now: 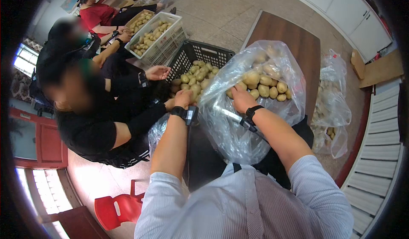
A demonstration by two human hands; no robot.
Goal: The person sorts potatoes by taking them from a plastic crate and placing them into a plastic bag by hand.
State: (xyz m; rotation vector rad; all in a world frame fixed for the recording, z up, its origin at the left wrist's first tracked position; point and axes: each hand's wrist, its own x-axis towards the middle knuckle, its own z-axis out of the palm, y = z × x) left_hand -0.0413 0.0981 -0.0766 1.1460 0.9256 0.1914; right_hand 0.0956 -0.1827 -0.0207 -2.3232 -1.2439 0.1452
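My left hand (184, 98) is closed at the near side of a black crate (208, 51) of potatoes (197, 75). Its fingertips are turned away, so what they hold, if anything, is hidden. Inside the mouth of a clear plastic bag (286, 60), my right hand (243, 100) has its fingers closed on a potato (230, 93), which shows only in part. Several more potatoes (265, 85) lie in the bag, just beyond that hand. The bag rests in front of me, its far part on a brown tabletop (294, 28).
Close on my left sits a co-worker in black, one hand (158, 73) held open over the black crate. Beyond stand a white crate (172, 20) of potatoes and a person in red (96, 17). More bagged potatoes (331, 96) lie at right; a red chair (117, 211) is behind left.
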